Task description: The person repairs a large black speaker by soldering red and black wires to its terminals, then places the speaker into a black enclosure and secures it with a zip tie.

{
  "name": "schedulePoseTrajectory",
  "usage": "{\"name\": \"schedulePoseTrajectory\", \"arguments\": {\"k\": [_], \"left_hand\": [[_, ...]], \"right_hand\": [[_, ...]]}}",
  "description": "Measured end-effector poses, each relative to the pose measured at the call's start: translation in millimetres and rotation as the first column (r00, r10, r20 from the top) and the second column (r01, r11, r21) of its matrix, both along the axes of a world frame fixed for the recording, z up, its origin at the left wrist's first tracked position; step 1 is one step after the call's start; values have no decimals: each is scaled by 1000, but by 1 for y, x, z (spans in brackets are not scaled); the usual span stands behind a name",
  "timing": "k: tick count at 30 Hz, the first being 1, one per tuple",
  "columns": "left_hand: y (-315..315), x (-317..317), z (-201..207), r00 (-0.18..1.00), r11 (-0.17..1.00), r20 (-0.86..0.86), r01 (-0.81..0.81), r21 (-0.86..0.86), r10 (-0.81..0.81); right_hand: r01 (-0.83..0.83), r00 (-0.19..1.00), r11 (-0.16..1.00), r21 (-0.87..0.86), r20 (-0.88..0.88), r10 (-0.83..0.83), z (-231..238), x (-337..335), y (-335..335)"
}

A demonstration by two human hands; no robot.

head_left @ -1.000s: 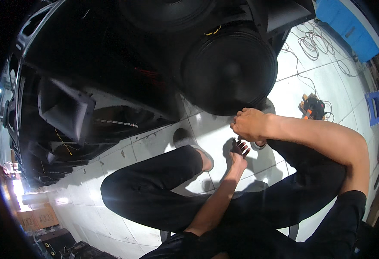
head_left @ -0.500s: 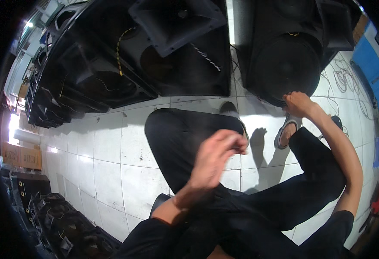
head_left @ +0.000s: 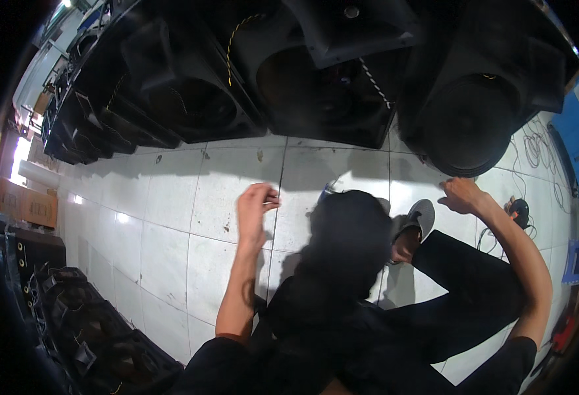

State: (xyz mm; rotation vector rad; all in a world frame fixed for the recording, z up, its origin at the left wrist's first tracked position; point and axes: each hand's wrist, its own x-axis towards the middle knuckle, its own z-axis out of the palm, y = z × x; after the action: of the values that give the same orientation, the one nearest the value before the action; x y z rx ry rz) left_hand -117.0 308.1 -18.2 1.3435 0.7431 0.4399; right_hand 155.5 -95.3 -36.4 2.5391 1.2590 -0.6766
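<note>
My left hand [head_left: 255, 209] hangs over the tiled floor, left of my bent knee, with loosely curled fingers. A little gap shows between them and I see nothing held. My right hand [head_left: 465, 195] is closed just below the lower rim of a round black speaker cone [head_left: 464, 135], beside a black cabinet at the right. Its fingertips are turned away, so whatever they may hold is hidden. A black horn-shaped piece [head_left: 362, 33] rests on the middle speaker cabinet [head_left: 283, 118], and a black-and-white twisted wire [head_left: 374, 79] comes out below it.
Several black speaker cabinets stand in a row at the far side; a yellow-black wire [head_left: 231, 56] hangs from one. A small blue item [head_left: 326, 191] lies by my knee. Loose cable [head_left: 536, 145] and a black round object [head_left: 519, 210] lie at right. Cardboard boxes [head_left: 29, 204] stand left.
My left hand has moved left from above my thigh to over the floor. My right hand stays closed near the cone, slightly lower in view. The view has shifted, and my knee has moved right.
</note>
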Motion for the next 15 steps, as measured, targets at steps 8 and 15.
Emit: {"name": "schedulePoseTrajectory", "arguments": {"k": [8, 15], "left_hand": [[-23, 62, -123, 763, 881, -542, 466, 85, -352], [-35, 99, -258, 776, 471, -569, 624, 624, -274]], "right_hand": [[51, 995, 986, -160, -79, -64, -19, -5, -20], [76, 997, 997, 9, -29, -76, -29, 16, -28]]}}
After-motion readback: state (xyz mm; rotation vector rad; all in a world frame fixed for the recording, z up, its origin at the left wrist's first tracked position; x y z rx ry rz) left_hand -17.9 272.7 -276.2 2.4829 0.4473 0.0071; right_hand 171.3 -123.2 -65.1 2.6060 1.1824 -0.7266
